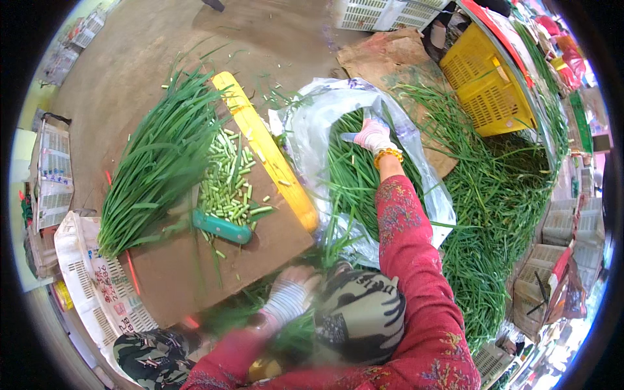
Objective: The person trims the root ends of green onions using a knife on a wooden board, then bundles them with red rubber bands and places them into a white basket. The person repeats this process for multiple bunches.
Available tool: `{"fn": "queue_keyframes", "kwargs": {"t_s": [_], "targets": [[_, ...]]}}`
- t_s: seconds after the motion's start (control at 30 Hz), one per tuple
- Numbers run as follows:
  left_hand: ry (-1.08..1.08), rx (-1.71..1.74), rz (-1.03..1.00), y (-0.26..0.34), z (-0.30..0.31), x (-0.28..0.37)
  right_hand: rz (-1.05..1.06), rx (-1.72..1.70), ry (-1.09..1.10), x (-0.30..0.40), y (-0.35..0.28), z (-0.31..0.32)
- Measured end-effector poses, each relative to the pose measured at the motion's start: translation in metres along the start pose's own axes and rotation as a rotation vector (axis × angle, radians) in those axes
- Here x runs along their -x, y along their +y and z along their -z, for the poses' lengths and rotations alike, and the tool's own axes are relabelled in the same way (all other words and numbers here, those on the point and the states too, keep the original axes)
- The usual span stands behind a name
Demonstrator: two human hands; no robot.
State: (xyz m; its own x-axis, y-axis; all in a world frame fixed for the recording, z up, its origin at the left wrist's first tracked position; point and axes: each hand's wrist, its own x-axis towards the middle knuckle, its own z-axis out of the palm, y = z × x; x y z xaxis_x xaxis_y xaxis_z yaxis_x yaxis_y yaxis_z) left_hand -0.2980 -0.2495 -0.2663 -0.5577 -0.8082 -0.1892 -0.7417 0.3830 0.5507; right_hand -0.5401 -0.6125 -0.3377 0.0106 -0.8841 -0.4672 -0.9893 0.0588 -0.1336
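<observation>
My right hand (374,134), in a striped glove with a beaded bracelet at the wrist, reaches into a clear plastic bag (304,126). Thumb and fingers are spread over long green chives (358,187) lying inside. Close to my knees, my left hand (292,292), also gloved, hangs by the near edge of a brown board (234,273); blur hides what its fingers do. Loose green leaves (297,336) lie below it. On the board rest a bunch of chives (156,161), cut stalk pieces (224,190) and a knife's green handle (222,226).
A yellow bar (268,151) runs along the board's right side. White plastic crate (92,273) stands at the left. A big heap of loose greens (487,219) covers the right, below a yellow crate (487,83). Flattened cardboard (385,53) lies beyond the bag.
</observation>
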Motion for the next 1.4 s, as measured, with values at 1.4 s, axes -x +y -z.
{"fn": "queue_keyframes", "kwargs": {"t_s": [1.4], "targets": [[0.584,1.747,0.085,0.030,0.017,-0.195,0.605,-0.423,0.355,0.211,0.023,0.014]]}}
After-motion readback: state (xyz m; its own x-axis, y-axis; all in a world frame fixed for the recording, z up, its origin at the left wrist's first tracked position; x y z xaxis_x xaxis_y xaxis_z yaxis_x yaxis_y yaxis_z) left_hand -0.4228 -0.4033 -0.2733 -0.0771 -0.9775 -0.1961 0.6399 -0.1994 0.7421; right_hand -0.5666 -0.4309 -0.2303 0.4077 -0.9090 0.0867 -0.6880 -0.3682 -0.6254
